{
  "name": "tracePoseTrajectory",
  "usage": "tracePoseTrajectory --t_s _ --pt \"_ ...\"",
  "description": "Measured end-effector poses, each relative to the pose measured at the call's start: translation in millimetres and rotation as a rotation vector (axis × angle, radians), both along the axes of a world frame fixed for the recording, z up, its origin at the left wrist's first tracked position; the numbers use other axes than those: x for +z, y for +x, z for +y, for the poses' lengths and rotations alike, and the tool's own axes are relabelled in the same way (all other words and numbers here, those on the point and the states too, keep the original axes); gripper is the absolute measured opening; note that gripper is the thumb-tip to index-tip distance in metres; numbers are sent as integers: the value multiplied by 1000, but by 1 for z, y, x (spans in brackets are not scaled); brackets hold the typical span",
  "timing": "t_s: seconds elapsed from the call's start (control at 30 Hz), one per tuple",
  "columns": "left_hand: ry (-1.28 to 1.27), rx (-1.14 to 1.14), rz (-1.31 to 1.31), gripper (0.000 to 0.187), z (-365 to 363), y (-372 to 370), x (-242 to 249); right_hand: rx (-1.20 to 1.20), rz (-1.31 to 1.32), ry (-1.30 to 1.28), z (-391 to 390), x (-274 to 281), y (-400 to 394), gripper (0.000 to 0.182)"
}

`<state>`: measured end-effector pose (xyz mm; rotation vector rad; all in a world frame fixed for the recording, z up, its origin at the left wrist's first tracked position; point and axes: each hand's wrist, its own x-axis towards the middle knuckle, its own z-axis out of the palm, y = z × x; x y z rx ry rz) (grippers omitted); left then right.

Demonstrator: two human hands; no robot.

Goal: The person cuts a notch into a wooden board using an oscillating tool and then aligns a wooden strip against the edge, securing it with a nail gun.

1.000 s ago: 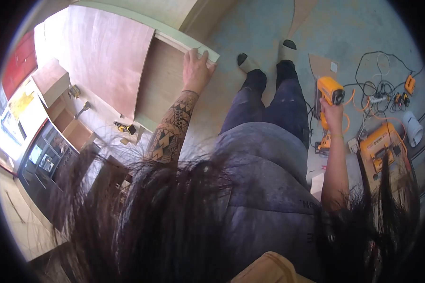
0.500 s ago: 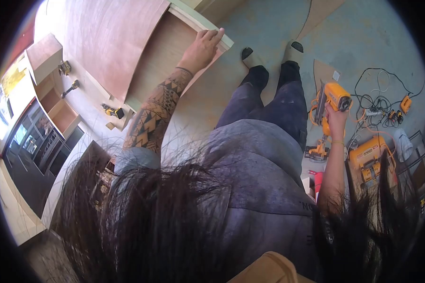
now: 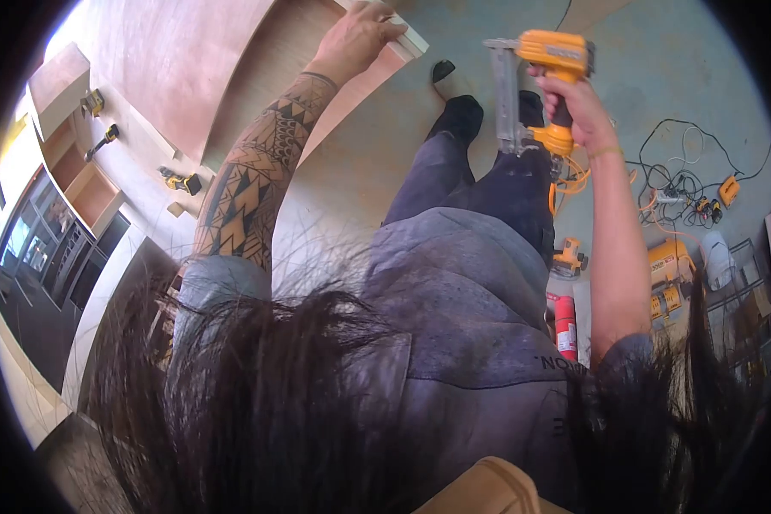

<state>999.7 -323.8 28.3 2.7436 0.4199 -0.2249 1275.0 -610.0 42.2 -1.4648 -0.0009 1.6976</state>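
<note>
My left hand (image 3: 355,38) is closed over the end corner of a pale wooden frame (image 3: 415,43), its fingers bent across the edge. A curved sheet of plywood (image 3: 176,64) lies against that frame, with the frame's inner panel (image 3: 270,90) beside it. My right hand (image 3: 584,111) grips an orange nail gun (image 3: 557,53) by its handle, finger near the trigger. The gun is raised above my legs, its grey magazine side facing left towards the frame and apart from it. An orange air hose (image 3: 574,182) hangs below its handle.
Yellow cordless drills (image 3: 180,181) rest on the bench surface at left. On the floor at right are tangled cables (image 3: 681,184), an orange compressor (image 3: 668,257), another orange tool (image 3: 568,257) and a red canister (image 3: 565,327). My feet (image 3: 441,70) stand near the frame.
My right hand has lifted the nail gun up and to the left, from beside my leg to above it. The left hand, still on the frame, appears slightly higher and further left.
</note>
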Motion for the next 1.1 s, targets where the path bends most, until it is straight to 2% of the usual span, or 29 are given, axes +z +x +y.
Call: tracePoseTrajectory --t_s 0.13,0.17,0.2,0.27,0.3,0.33,0.4,0.43,0.5,0.53,0.6,0.73,0.83,0.9,0.97,1.1 --pt "-48 209 100 26 -4 7 3 126 70 -5 30 -31 -11 29" --pt "-97 315 144 28 -5 7 -1 144 80 -10 38 -36 -12 26" --pt "-94 313 134 28 -7 7 -6 161 90 -12 46 -40 -12 23" --pt "-184 599 178 32 -16 10 -7 166 90 -20 60 -50 -12 23" --pt "-226 746 182 61 -20 10 -7 167 100 -16 65 -54 -12 23" --pt "-225 746 183 61 -24 15 -3 168 112 -13 69 -57 -12 24" --pt "-408 1164 188 93 -29 23 5 187 108 -23 78 -58 -12 24" --pt "-408 1169 191 93 -29 21 4 197 106 -19 81 -59 -11 24" --pt "-457 1233 133 108 -29 17 3 216 110 -14 90 -61 -10 24" --pt "-454 1241 135 108 -28 16 2 222 121 7 93 -63 -10 23" --pt "-646 1282 63 105 -26 14 0 237 136 31 102 -67 -12 23" --pt "-616 1215 47 108 -28 20 -9 268 170 43 112 -74 -11 22" --pt "-569 1277 115 109 -37 25 -9 304 169 38 114 -77 -9 21" --pt "-636 1393 94 108 -42 22 -12 323 169 34 114 -81 -8 20" --pt "-622 1375 49 108 -44 19 -17 361 171 20 115 -82 -8 29" --pt "-599 1343 -19 108 -44 14 -18 361 171 6 115 -80 -3 30"
